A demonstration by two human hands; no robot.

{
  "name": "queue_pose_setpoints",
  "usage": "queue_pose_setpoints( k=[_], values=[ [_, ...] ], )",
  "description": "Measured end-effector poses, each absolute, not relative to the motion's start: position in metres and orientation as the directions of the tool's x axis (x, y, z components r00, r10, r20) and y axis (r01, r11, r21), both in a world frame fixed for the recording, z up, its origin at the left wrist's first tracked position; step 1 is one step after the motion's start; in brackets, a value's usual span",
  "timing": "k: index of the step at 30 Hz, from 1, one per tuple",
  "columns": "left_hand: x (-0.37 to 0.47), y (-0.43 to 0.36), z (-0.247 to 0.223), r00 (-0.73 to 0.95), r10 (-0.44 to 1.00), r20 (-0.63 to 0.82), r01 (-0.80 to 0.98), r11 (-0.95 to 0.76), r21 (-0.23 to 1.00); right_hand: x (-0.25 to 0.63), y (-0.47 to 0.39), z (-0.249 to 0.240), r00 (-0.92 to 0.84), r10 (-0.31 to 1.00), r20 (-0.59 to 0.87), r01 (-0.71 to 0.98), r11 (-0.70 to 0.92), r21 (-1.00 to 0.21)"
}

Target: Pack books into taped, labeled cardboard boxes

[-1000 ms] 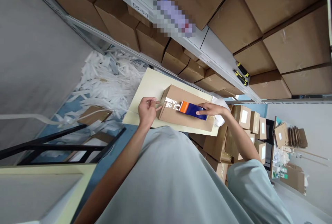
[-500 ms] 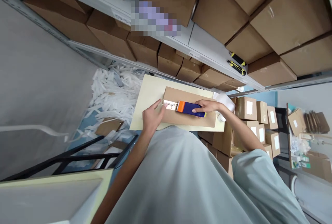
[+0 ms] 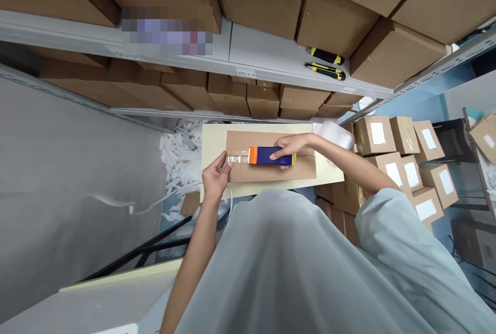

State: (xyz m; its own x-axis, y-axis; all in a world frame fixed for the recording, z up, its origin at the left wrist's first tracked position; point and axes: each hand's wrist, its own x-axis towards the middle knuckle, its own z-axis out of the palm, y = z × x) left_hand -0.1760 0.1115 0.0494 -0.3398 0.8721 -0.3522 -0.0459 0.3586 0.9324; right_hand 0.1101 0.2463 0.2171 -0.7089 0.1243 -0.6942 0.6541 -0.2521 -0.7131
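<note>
A long brown cardboard box (image 3: 267, 174) lies on a pale yellow board (image 3: 213, 138). My right hand (image 3: 289, 150) is wrapped round a dark blue tape dispenser (image 3: 267, 156) with an orange front, held over the middle of the box. Clear shiny tape (image 3: 237, 159) runs along the box's seam from the dispenser to the left end. At that left end my left hand (image 3: 217, 174) has its thumb and fingers pinched together at the box edge, by the tape's end; what lies between the fingertips is too small to tell.
Shelves with brown boxes (image 3: 228, 94) stand behind the board, and two yellow-black cutters (image 3: 325, 63) lie on the upper shelf. White paper strips (image 3: 182, 150) are heaped at left. White wrap (image 3: 335, 135) and stacked labelled boxes (image 3: 375, 135) are at right.
My left hand has gone from spread fingers on the box top to a pinch at its left end. The view has shifted and turned; my right hand still holds the dispenser.
</note>
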Motion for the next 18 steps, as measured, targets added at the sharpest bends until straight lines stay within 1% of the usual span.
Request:
queue_pose_setpoints(
  k=[3,7,11,18],
  values=[
    [-0.165,0.113,0.052,-0.399,0.842,-0.363,-0.037,0.381,0.924,0.153,0.241,0.222,-0.685,0.142,-0.715,0.664,-0.282,-0.693],
    [-0.159,0.115,0.055,-0.459,0.789,-0.408,-0.047,0.438,0.898,0.232,0.233,0.231,-0.677,0.165,-0.717,0.645,-0.336,-0.686],
    [-0.152,0.118,0.056,-0.500,0.773,-0.390,-0.007,0.447,0.895,0.306,0.222,0.240,-0.646,0.200,-0.736,0.637,-0.389,-0.665],
    [-0.134,0.117,0.062,-0.523,0.760,-0.387,0.088,0.499,0.862,0.388,0.209,0.240,-0.613,0.309,-0.727,0.637,-0.352,-0.686]
  ],
)
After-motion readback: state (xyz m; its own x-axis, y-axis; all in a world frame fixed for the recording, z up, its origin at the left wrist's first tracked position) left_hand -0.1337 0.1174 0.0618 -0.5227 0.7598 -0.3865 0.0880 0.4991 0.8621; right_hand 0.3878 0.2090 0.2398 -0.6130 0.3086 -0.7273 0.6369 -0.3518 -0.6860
